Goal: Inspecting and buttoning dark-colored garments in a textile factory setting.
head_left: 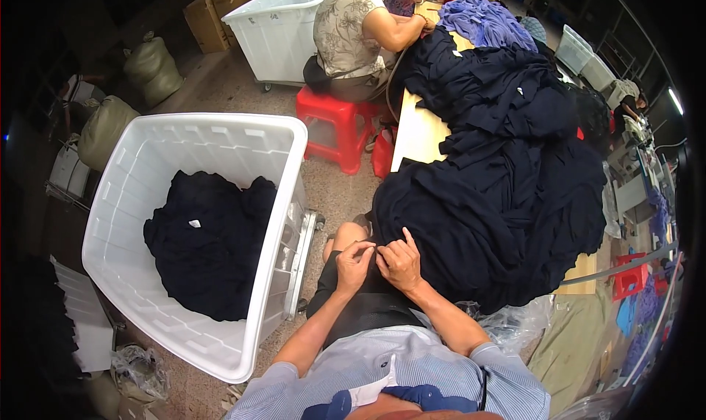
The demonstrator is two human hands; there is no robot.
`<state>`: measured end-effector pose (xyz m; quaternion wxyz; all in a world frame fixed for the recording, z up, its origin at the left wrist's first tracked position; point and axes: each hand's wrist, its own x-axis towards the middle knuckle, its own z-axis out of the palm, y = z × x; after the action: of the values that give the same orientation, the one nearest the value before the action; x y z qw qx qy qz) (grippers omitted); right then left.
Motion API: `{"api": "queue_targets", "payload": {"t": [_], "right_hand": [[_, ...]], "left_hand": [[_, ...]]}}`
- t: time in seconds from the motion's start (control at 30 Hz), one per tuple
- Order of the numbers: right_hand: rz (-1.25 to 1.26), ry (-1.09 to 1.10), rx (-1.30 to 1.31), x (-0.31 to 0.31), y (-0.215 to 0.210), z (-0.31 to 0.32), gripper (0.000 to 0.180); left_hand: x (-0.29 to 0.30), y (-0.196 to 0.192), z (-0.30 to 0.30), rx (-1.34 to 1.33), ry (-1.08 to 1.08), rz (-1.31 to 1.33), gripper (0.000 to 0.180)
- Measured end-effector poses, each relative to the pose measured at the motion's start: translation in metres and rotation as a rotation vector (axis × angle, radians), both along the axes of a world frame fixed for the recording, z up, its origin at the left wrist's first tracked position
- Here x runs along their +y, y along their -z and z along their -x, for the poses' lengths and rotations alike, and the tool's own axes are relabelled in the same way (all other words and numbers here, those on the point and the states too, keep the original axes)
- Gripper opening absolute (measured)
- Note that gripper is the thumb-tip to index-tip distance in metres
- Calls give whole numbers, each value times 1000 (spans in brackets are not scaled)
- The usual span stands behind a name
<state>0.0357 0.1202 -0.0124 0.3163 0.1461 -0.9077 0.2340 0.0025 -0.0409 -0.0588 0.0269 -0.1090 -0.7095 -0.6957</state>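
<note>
A large heap of dark navy knit garments (478,207) covers the near part of the table and hangs over its edge towards my lap. My left hand (355,267) is closed in a pinch at the heap's near left edge. Right beside it, my right hand (399,264) also pinches, with its index finger pointing up. The fingertips of both hands nearly meet over a bit of dark navy cloth, whose outline blends into my dark shorts (375,310). To my left, more navy garments (209,243) lie in a white wheeled bin (283,130), a small white label showing on them.
Across the table's far left side, a person (353,34) sits on a red stool (334,130) near another white bin (276,38). Purple garments (485,23) lie at the far end of the wooden table (423,133). Stuffed sacks (107,133) stand beyond my bin; clear plastic (518,324) lies at right.
</note>
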Motion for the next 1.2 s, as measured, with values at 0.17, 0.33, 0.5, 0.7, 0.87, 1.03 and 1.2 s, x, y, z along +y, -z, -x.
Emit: {"api": "queue_targets", "payload": {"t": [0.17,0.33,0.5,0.7,0.87,1.03,1.2], "right_hand": [[33,6,-9,0,3,-7,8],[64,-27,17,0,-5,-8,12],[8,0,5,-1,-9,0,13],[68,-38,2,5,-6,5,16],[-57,-27,-197,25,-42,-20,49],[168,-38,-129,37,-90,-44,46],[129,-16,228,26,-150,-65,53]], "left_hand": [[5,-9,-6,262,-17,246,9],[4,-1,-7,430,-24,343,10],[-16,-20,-2,273,83,297,18],[-22,-43,-1,112,223,225,29],[-32,-69,1,241,-59,6,20],[-60,-167,-21,493,-164,-278,23],[-73,-206,-25,757,-226,-256,22]]}}
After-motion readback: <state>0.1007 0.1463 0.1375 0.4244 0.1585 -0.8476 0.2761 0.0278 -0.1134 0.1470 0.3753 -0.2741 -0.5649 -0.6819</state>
